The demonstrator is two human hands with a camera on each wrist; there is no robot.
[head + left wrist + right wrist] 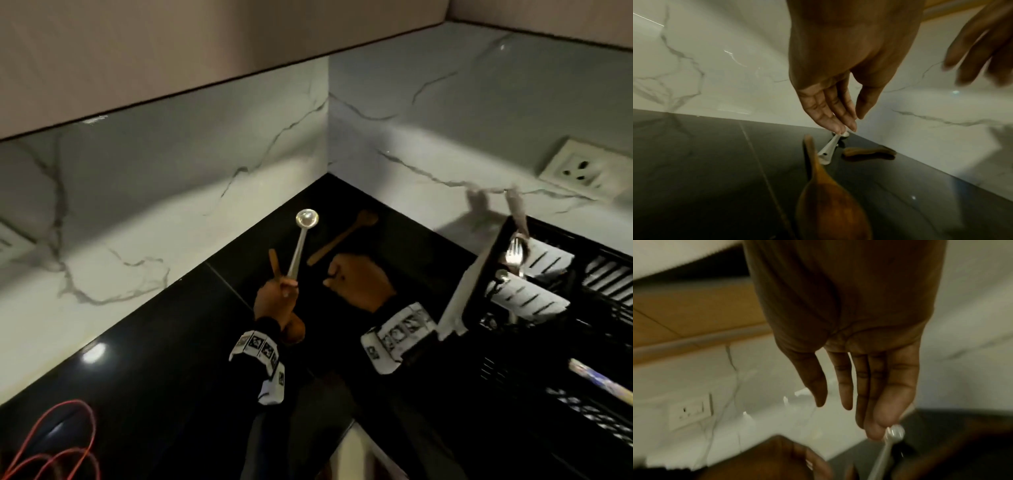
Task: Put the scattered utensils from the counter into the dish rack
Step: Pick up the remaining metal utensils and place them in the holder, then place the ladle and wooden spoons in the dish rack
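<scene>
The rack [486, 260] stands at the desk's [171, 342] right, forks already in it. A wooden spoon [342, 238] lies flat in the corner, light and stiff. The steel ladle [301, 240], slick and rigid, is held with a wooden spatula [274, 262] in the left hand [275, 301], best gripped mid-handle. The right hand [359, 281] hangs relaxed, holding nothing. The rack's far side is cut off.

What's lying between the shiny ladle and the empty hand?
A wooden spatula lies flat on the black counter, between the ladle and the right hand. The head view shows it.
</scene>
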